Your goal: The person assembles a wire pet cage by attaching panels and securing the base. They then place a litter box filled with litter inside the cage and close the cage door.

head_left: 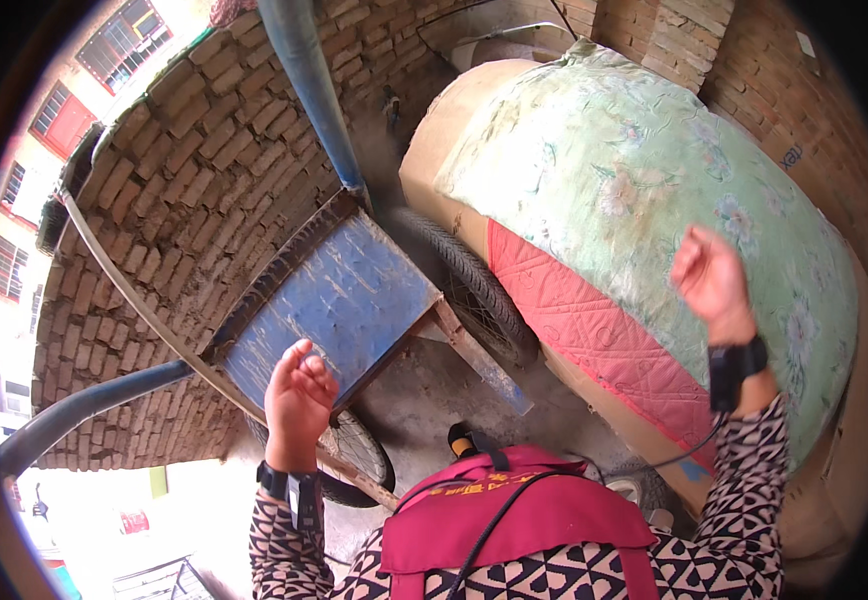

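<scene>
Both my hands are raised in the air and hold nothing. My left hand [300, 405] is open, its fingers loosely curled, in front of the blue metal bed of a handcart [339, 300]. Over a light green floral cloth [594, 165] is my right hand [711, 280], also open with bent fingers; whether it touches the cloth I cannot tell. Beneath that cloth a red quilted cover [579, 325] shows along the near side, on top of large cardboard [454, 190]. Each wrist wears a black strapped device, and a cable runs from the right one.
The cart has blue tubular handles [309, 90], a spoked wheel [454, 275] beside the cardboard and a wooden leg [479, 360] jutting toward me. A curved brick wall [194, 170] stands behind it. A magenta apron [514, 510] covers my front.
</scene>
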`<state>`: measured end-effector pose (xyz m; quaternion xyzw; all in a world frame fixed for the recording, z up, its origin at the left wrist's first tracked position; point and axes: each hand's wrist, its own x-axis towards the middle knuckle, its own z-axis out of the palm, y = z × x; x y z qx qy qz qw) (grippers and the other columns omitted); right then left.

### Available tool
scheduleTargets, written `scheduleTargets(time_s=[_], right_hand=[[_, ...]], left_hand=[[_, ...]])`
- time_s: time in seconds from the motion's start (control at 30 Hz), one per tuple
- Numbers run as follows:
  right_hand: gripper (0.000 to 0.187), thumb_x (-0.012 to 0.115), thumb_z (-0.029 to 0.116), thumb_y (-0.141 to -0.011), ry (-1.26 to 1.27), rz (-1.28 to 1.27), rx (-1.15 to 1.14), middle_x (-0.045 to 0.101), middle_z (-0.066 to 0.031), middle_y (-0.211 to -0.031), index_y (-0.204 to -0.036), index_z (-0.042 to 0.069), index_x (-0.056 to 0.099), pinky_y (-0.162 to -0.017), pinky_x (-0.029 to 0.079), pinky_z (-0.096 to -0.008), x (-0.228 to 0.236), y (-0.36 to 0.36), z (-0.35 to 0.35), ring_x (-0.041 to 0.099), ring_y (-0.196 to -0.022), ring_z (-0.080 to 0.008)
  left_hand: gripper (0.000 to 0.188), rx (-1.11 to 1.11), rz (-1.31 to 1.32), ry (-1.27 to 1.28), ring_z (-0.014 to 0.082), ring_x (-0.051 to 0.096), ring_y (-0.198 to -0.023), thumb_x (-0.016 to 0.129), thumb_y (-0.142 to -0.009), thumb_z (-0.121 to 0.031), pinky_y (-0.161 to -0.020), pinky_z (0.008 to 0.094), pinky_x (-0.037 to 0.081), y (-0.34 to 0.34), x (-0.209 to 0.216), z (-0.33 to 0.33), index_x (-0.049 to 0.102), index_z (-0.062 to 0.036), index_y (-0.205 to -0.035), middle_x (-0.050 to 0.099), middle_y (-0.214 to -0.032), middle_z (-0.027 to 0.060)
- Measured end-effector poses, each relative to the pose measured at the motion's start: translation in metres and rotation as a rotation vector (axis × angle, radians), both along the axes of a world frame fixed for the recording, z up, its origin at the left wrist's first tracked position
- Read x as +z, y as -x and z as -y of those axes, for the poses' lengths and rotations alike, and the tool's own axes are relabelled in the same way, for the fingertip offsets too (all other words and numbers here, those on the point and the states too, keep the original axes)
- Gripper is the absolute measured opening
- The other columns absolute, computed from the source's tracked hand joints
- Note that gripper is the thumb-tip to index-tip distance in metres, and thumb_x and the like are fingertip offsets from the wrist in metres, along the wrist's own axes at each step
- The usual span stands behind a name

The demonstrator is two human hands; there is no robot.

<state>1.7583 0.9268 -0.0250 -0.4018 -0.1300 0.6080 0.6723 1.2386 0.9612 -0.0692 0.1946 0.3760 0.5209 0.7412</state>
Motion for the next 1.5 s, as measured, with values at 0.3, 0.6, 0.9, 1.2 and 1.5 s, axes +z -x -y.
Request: scheduleTargets(time_s=[0.3, 0.6, 0.9, 1.2, 1.5], right_hand=[[0.015, 0.058, 0.017, -0.085, -0.15, 0.63, 0.018, 0.054, 0.0041, -0.057, -0.072, 0.011, 0.054, -0.044, 0.044, -0.0217, 0.208, -0.045, -0.111, 0.052, -0.048, -0.0076], [0.013, 0.06, 0.016, -0.084, -0.279, 0.785, 0.115, 0.054, 0.0031, -0.057, -0.073, 0.01, 0.055, -0.042, 0.043, -0.0215, 0.262, -0.112, -0.222, 0.052, -0.049, -0.0083], [0.017, 0.058, 0.02, -0.076, 0.253, 1.234, 0.352, 0.053, -0.0081, -0.055, -0.076, 0.003, 0.058, -0.046, 0.045, -0.0339, 0.031, -0.117, -0.292, 0.054, -0.048, -0.0228], [0.069, 0.055, 0.049, -0.078, 0.248, 2.308, 0.344, 0.025, -0.0131, -0.142, -0.137, 0.021, 0.034, -0.104, 0.009, -0.0595, -0.039, -0.105, -0.245, 0.018, -0.133, -0.0367], [0.068, 0.061, 0.048, -0.071, 0.183, 2.267, 0.356, 0.031, -0.0121, -0.139, -0.13, 0.021, 0.044, -0.103, 0.013, -0.0581, -0.032, -0.115, -0.248, 0.024, -0.129, -0.0356]], left_hand=[[0.02, -0.22, 0.046, -0.026, 0.0147, 0.052, -0.062, 0.046, -0.092, -0.024, -0.059, 0.0276, 0.043, -0.035, 0.073, -0.082, 0.055, -0.0083, -0.097, 0.056, -0.069, 0.0021], [0.024, -0.454, 0.02, -0.194, 0.015, 0.055, -0.072, 0.045, -0.092, -0.027, -0.064, 0.0275, 0.045, -0.213, 0.111, -0.157, 0.055, -0.0082, -0.105, 0.06, -0.086, 0.0044], [0.024, -0.464, -0.056, -0.043, 0.0147, 0.054, -0.074, 0.038, -0.094, -0.03, -0.065, 0.0283, 0.044, -0.367, 0.095, -0.31, 0.053, -0.0111, -0.097, 0.059, -0.084, 0.003], [0.02, -0.55, -0.034, -0.092, 0.0167, 0.054, -0.067, 0.042, -0.092, -0.032, -0.061, 0.029, 0.043, -0.494, 0.082, -0.497, 0.048, -0.013, -0.094, 0.058, -0.076, 0.0035], [0.021, -0.553, 0.061, -0.162, 0.0139, 0.05, -0.06, 0.042, -0.092, -0.031, -0.054, 0.0265, 0.04, -0.573, 0.029, -0.59, 0.052, -0.0135, -0.088, 0.054, -0.067, 0.0004]])
